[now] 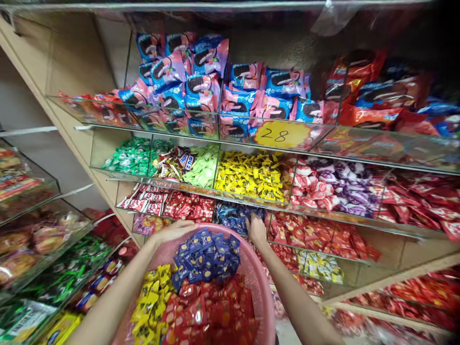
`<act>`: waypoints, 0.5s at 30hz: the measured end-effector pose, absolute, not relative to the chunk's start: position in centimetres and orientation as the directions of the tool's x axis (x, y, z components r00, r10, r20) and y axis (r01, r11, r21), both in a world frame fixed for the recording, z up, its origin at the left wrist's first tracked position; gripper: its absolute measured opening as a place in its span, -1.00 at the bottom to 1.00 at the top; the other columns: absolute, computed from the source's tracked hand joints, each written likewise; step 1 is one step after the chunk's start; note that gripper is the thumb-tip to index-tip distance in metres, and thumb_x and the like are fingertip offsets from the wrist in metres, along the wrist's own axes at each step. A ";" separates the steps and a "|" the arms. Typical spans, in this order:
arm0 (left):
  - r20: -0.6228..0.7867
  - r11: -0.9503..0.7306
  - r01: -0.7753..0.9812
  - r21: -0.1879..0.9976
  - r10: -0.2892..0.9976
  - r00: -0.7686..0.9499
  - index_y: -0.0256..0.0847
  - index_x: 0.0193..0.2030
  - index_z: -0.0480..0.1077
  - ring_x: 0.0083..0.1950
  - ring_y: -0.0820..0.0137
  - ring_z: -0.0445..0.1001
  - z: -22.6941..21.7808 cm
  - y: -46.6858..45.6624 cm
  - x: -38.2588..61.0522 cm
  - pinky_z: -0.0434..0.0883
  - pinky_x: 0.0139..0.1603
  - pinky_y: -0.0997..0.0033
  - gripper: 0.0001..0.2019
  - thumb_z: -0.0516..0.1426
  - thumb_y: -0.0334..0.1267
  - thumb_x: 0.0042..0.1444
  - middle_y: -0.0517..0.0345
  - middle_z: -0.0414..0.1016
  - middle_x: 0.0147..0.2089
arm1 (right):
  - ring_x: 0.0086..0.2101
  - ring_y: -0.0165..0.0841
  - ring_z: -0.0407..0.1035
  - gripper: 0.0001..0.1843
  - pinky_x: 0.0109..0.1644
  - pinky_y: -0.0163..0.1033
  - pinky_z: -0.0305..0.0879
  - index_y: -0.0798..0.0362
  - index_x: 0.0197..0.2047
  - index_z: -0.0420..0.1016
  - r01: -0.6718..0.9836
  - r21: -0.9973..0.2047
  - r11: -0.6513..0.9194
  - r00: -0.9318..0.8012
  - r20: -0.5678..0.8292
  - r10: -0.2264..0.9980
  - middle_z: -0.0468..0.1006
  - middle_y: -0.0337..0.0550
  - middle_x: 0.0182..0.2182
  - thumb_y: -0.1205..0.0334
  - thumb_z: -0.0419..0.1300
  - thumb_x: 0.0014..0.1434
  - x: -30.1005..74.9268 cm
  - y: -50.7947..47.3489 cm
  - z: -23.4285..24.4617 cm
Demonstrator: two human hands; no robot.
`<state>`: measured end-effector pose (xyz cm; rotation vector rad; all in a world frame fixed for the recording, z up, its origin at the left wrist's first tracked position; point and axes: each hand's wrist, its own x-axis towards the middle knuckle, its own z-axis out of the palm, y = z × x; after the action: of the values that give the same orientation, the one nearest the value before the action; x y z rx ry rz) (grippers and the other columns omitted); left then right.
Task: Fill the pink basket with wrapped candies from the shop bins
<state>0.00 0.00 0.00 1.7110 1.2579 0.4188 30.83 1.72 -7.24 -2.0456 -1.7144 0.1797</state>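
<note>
A pink plastic basket (256, 282) sits low in front of me, filled with blue, yellow and red wrapped candies. My left hand (172, 231) curls over its far rim, gripping it. My right hand (256, 229) reaches past the basket into a shelf bin of blue wrapped candies (233, 214); its fingers are buried among the wrappers, so whether they hold any is hidden. The heap of blue candies (206, 256) in the basket lies just below both hands.
Clear-fronted shelf bins rise ahead: cookie packs (247, 98) on top with a yellow "28" price tag (280, 134), then green, yellow (249, 175), purple and red candies. Another rack of bins (43, 249) stands at my left. A wooden side panel (64, 72) frames the shelves.
</note>
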 end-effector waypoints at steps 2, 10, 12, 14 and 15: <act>-0.235 -0.058 0.556 0.829 0.866 0.441 -0.21 -0.12 0.48 0.01 0.22 0.38 -0.1 0.1 0.0 0.28 0.02 0.38 -0.44 0.06 0.25 0.01 0.09 0.51 -0.05 | -0.13 -0.22 0.43 -0.72 -0.17 -0.24 0.23 0.10 -0.02 0.34 0.895 -0.434 -0.101 0.202 0.192 0.960 0.53 0.07 -0.14 0.23 -0.05 0.26 31.1 1.8 -7.3; -0.226 -0.094 0.562 0.822 0.852 0.472 -0.19 -0.14 0.48 -0.06 0.25 0.36 0.7 0.0 0.2 0.27 -0.09 0.41 -0.48 0.05 0.22 0.04 0.12 0.51 -0.13 | -0.10 -0.24 0.41 -0.68 -0.11 -0.26 0.23 0.06 0.04 0.33 0.852 -0.522 -0.048 0.175 0.197 0.965 0.51 -0.01 -0.06 0.29 0.02 0.20 31.7 2.2 -8.1; -0.219 -0.106 0.564 0.819 0.851 0.477 -0.20 -0.16 0.48 -0.07 0.24 0.36 0.8 0.0 0.2 0.27 -0.10 0.40 -0.47 0.05 0.22 0.02 0.12 0.51 -0.15 | -0.11 -0.26 0.41 -0.67 -0.11 -0.27 0.23 0.06 0.04 0.34 0.834 -0.551 -0.032 0.174 0.207 0.963 0.51 -0.03 -0.07 0.27 0.03 0.20 31.8 2.4 -8.3; -0.217 -0.111 0.570 0.814 0.852 0.476 -0.20 -0.17 0.49 -0.10 0.25 0.35 0.8 0.1 0.1 0.26 -0.13 0.40 -0.47 0.06 0.23 0.01 0.12 0.50 -0.19 | -0.14 -0.27 0.42 -0.68 -0.12 -0.28 0.24 0.06 0.02 0.37 0.815 -0.580 -0.013 0.171 0.218 0.961 0.53 -0.05 -0.12 0.26 0.04 0.19 31.9 2.5 -8.5; -0.219 -0.110 0.571 0.813 0.852 0.475 -0.20 -0.17 0.48 -0.11 0.25 0.35 0.8 0.1 0.1 0.26 -0.14 0.40 -0.47 0.05 0.23 0.01 0.13 0.50 -0.20 | -0.16 -0.29 0.42 -0.69 -0.12 -0.28 0.24 0.06 0.00 0.39 0.804 -0.594 -0.004 0.170 0.224 0.960 0.54 -0.06 -0.15 0.25 0.04 0.19 32.0 2.6 -8.6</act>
<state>0.12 0.13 0.76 1.7982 1.2051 0.3809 31.98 2.55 -8.60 -1.8392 -1.6668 0.3265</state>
